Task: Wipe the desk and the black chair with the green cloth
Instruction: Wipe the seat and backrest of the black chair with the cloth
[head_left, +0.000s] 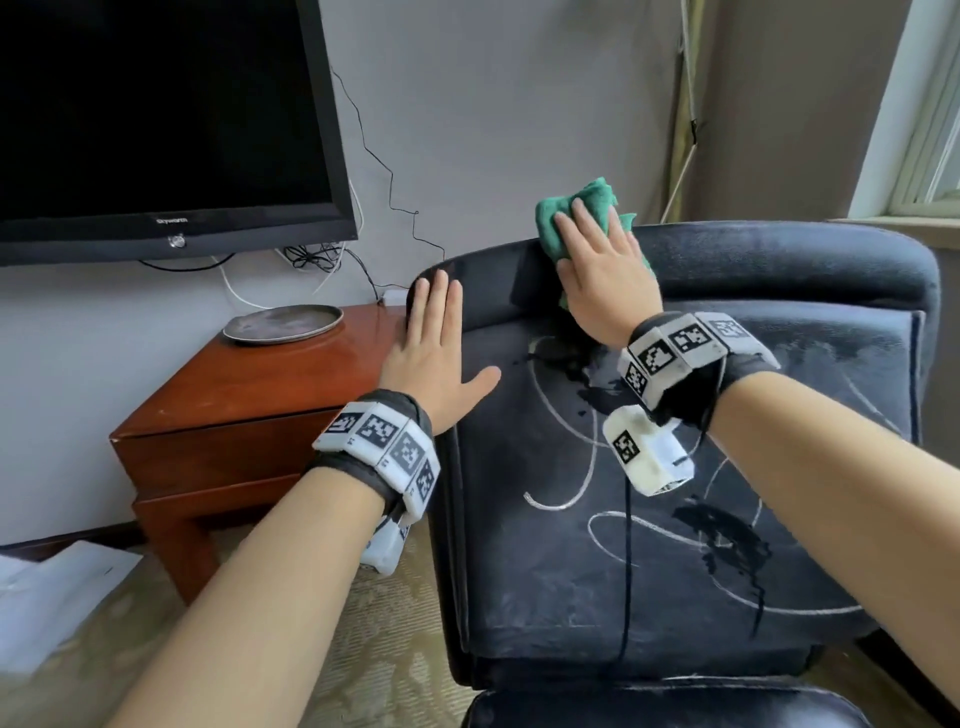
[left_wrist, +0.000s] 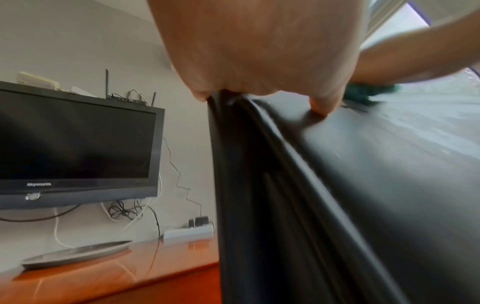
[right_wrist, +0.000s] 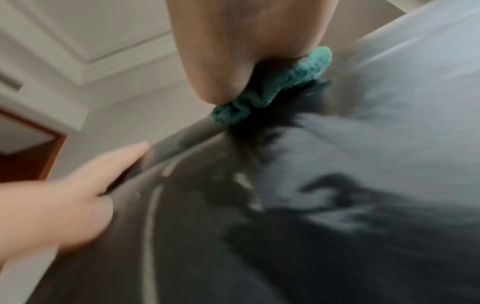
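Note:
The black chair fills the centre and right of the head view, its seat marked with white lines and dark wet patches. My right hand lies flat, fingers straight, pressing the bunched green cloth onto the chair's upper left rim. In the right wrist view the green cloth shows squeezed under the right hand. My left hand rests flat, fingers straight, on the chair's left edge and holds nothing. The brown wooden desk stands just left of the chair.
A round metal plate sits on the desk. A dark television hangs above it, with loose cables and a white power strip by the wall. White papers lie on the carpet at the left. A window is at the far right.

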